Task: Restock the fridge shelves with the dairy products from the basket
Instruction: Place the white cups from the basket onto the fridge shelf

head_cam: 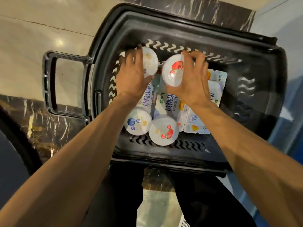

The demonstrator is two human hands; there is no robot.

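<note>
Floor: pale glossy tiles (41, 38) with a dark marbled band lie around the basket.
Basket (180, 27): black plastic, holding all the dairy I can see.
Left hand (131, 74): fingers and thumb curl round a white-lidded cup (150, 63) by the far wall.
Right hand (191, 79): grips a strawberry-lidded cup (173, 71) just beside it.
Remaining stock: two cups (137, 121) at the near wall, multipacks (193, 122) beside them.
</note>
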